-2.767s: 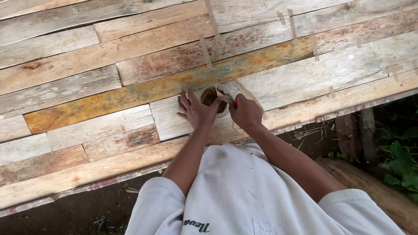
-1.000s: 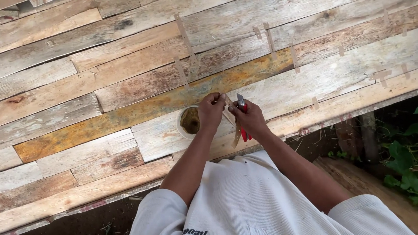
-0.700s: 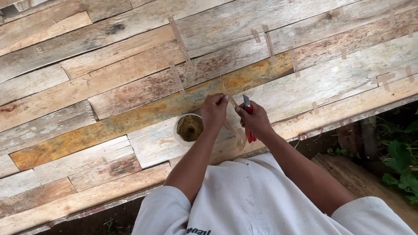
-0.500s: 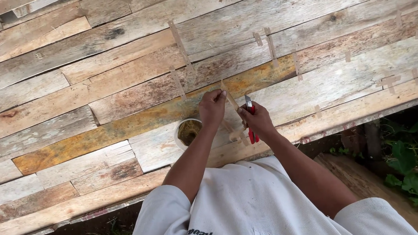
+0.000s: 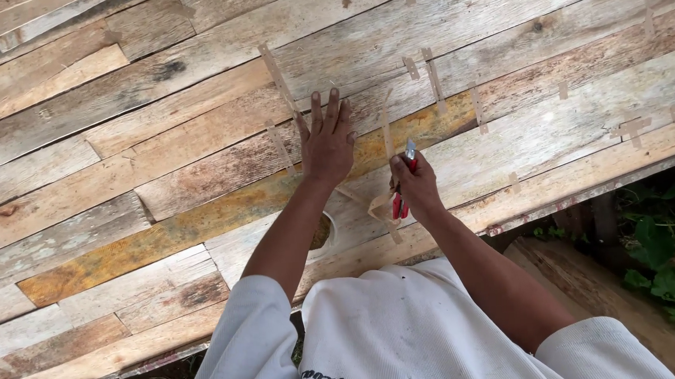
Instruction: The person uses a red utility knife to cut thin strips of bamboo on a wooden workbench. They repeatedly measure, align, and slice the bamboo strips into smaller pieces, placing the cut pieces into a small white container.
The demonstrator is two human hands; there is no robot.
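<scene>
Left hand [image 5: 327,139] lies flat, fingers spread, gripping nothing, pressing on the plank tabletop [image 5: 119,187]. Right hand [image 5: 414,185] is clenched around a red utility knife [image 5: 405,179], blade up beside a thin wooden strip [image 5: 385,132]. Several cut strips [image 5: 432,78] already lie scattered; this 1 looks uncut.

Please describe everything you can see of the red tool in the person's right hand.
The red utility knife is a slim cutter with a red body and a short grey blade showing at its top end. It stands nearly upright, blade pointing away from the person, over the wooden plank surface. The right hand wraps its lower part, so most of the handle is hidden. A thin pale strip runs just beside the blade; whether they touch is unclear.
</scene>
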